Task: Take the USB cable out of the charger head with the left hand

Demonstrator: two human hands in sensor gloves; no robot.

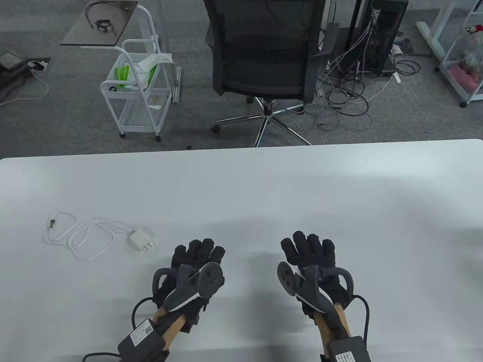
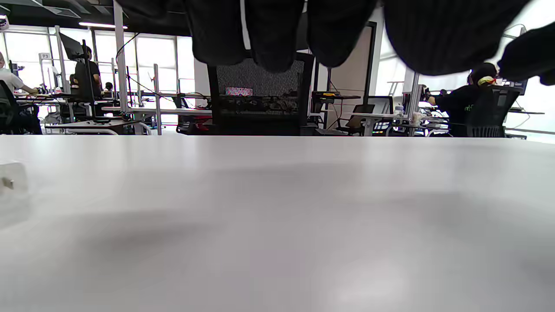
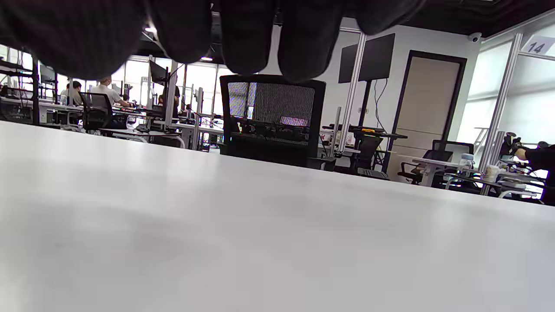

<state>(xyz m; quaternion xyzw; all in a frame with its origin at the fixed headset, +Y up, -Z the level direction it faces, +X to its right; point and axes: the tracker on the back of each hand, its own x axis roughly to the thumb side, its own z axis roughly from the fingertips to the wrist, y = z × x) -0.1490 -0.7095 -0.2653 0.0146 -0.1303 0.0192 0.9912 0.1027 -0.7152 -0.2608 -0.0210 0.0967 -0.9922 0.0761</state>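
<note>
Hard to see: in the left wrist view the charger (image 2: 12,178) is only a pale block cut off at the left edge, with one small metal bit showing. The cable doesn't show there at all. Both wrist views only catch dark fingertips (image 2: 264,39) hanging in from the top, so no real detail on the fingers from those.

Charger look: small white square plug head (image 1: 141,241) lying flat on the white table (image 1: 264,188), its two metal prongs pointing toward the near edge of the table.

Cable look: thin white USB cable (image 1: 90,235), still plugged into the far-left corner of the charger, laid out in a couple of loose loops. Its free end has a small grey connector (image 1: 52,223) at the far left of the loops.

Cable vs charger: the loops spread out to the left of the charger, flat on the table.

Left hand (image 1: 194,264): near the charger, to its right and a bit closer to the near edge, not touching it. Fingers stretched out flat side by side, holding nothing.

Right hand (image 1: 309,260): well apart from the charger, further right past the left hand. Fingers spread and flat, also holding nothing.

Beyond the table: a black mesh office chair (image 1: 264,52) stands behind the far edge.
</note>
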